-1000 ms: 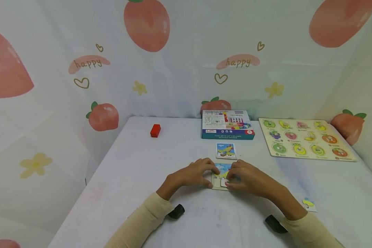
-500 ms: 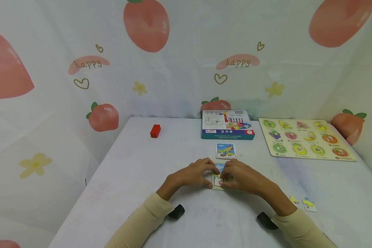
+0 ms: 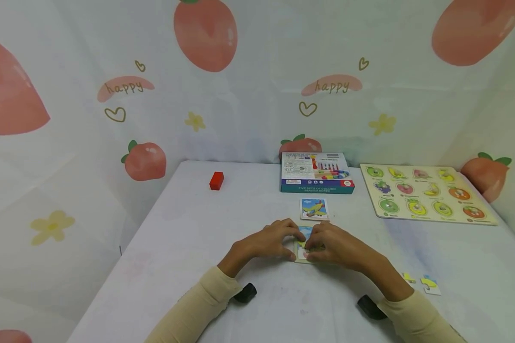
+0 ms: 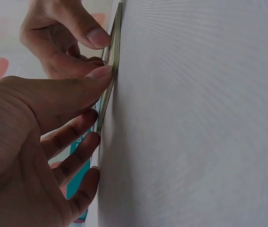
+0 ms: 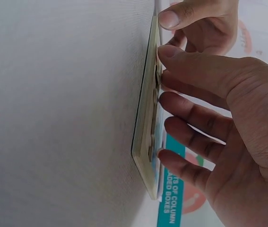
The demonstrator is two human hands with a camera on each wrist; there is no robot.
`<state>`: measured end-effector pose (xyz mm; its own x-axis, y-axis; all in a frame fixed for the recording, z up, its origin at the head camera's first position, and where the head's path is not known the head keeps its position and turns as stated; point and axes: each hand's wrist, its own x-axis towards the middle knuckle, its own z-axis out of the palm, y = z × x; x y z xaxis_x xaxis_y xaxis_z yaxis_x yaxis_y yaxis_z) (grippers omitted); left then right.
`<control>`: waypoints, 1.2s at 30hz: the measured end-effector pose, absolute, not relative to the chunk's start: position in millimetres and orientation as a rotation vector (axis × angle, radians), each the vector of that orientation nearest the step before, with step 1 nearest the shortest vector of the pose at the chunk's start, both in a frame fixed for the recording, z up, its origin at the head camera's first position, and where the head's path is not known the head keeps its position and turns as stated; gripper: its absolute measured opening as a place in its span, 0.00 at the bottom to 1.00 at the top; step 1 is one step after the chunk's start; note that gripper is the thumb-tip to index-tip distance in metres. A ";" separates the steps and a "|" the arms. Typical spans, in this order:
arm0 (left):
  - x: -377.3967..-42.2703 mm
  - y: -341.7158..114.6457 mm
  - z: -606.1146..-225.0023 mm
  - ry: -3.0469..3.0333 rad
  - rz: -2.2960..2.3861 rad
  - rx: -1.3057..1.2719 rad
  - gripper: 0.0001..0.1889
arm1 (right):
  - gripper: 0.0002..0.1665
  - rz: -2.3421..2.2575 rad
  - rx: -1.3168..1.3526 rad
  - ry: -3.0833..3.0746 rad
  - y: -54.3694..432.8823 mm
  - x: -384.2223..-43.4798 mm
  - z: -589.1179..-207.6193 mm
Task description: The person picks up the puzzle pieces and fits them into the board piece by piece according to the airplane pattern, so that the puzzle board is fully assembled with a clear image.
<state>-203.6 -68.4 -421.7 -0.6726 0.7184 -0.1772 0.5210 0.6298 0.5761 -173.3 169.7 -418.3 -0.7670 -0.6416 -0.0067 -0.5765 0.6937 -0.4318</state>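
Observation:
A small wooden jigsaw board (image 5: pixel 145 142) with blue sky and yellow picture parts lies in front of the person, partly hidden by both hands. My left hand (image 3: pixel 272 242) holds it at its left side, the thumb at the near left corner. Over the board, my right hand (image 3: pixel 341 245) pinches a jigsaw piece (image 3: pixel 302 252) with thumb and forefinger at the lower left of the picture. The fingers cover most of that piece. Just behind the board is a picture card (image 3: pixel 314 208) of a yellow aeroplane.
Two loose jigsaw pieces lie near the right forearm, one (image 3: pixel 430 284) fully visible, another (image 3: pixel 408 277) beside the sleeve. Farther back are a boxed toy set (image 3: pixel 317 174), a fruit peg board (image 3: pixel 429 195) at the right and a red block (image 3: pixel 216 181) at the left.
My right hand has moved slightly left with the jigsaw piece, into the board's lower left. A second loose piece has come into view by the right forearm. The left hand stays put.

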 end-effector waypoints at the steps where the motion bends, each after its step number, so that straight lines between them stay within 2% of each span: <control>1: -203.5 -68.1 -421.8 2.463 0.689 0.981 0.22 | 0.11 -0.621 -0.995 2.745 169.8 -172.9 -417.9; 12: -204.4 -64.4 -425.7 2.486 0.744 0.958 0.19 | 0.09 -0.653 -0.944 2.759 166.6 -172.2 -417.7; 21: -198.7 -56.7 -427.4 2.554 0.786 0.865 0.14 | 0.09 -0.634 -1.021 2.751 169.8 -171.8 -416.0; 36: -197.1 -54.9 -426.2 2.556 0.798 0.840 0.10 | 0.09 -0.652 -1.008 2.705 175.5 -173.6 -413.8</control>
<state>-197.1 -54.9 -426.2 -0.7698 0.6239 -0.1346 0.4367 0.6686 0.6019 -173.6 175.5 -413.8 -0.7536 -0.6571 -0.0163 -0.5774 0.6737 -0.4612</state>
